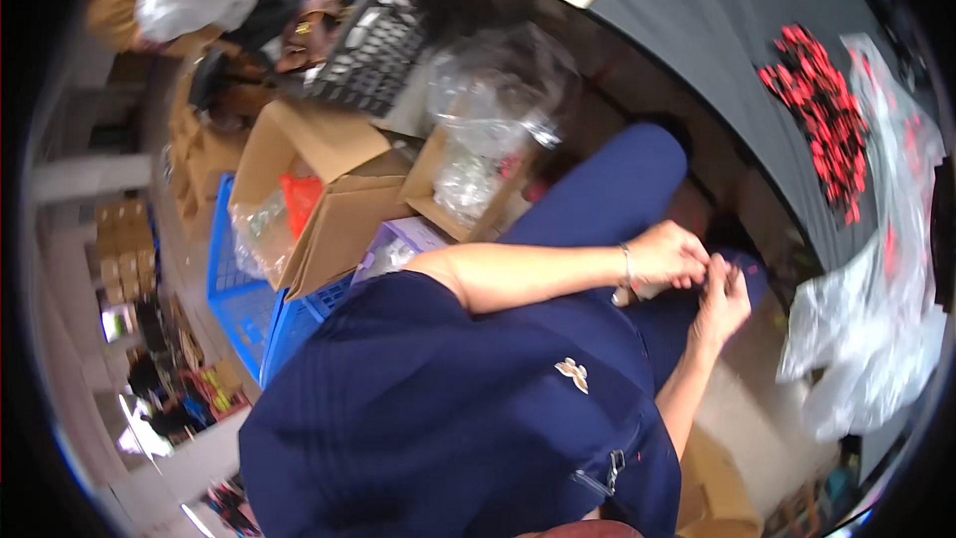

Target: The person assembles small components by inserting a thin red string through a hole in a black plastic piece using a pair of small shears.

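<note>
red small pieces (825,120) are heaped on the dark counter (697,20), upper right; many seem done. fingers of left hand (669,257) and right hand (721,301) are pinched on something tiny, unidentifiable, right of centre.

Navy blue short-sleeved top with a small pale emblem, navy trousers, thin bracelet (627,264) on one wrist

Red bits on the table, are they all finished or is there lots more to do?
A pile of small red pieces already lies on the dark table. Both hands, left and right, pinch something tiny over the lap. How many remain can't be told.
</note>
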`<act>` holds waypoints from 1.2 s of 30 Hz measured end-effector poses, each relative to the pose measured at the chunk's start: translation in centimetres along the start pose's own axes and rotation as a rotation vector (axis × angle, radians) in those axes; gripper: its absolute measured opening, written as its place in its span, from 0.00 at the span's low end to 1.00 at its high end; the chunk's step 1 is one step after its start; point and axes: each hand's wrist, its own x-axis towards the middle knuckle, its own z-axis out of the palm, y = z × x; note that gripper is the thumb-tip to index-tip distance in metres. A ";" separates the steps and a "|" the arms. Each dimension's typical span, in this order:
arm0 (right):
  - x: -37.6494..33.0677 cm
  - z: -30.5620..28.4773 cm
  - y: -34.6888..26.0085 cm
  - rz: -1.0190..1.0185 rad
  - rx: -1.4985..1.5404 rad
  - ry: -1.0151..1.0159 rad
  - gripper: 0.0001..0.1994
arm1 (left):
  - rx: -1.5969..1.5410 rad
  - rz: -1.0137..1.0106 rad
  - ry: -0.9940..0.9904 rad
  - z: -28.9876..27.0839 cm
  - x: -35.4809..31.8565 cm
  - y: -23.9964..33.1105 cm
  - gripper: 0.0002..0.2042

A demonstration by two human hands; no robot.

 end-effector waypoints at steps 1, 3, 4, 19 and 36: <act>-0.6 0.6 -0.9 0.034 0.045 0.011 0.07 | -0.010 0.049 -0.011 -0.3 0.2 -0.9 0.10; -1.2 0.7 -2.1 0.146 0.072 0.016 0.09 | -0.034 -0.090 0.000 0.1 -1.0 0.7 0.09; -1.4 0.6 -2.1 0.157 0.149 0.002 0.09 | -0.070 -0.051 -0.015 -0.1 -1.0 0.3 0.09; -3.6 -1.2 -1.6 0.135 0.329 0.097 0.09 | 0.099 -0.110 -0.107 1.4 -1.9 1.3 0.10; -3.8 -0.6 -2.4 -0.543 -0.400 0.101 0.07 | 0.027 -0.090 -0.084 1.8 -1.8 1.8 0.09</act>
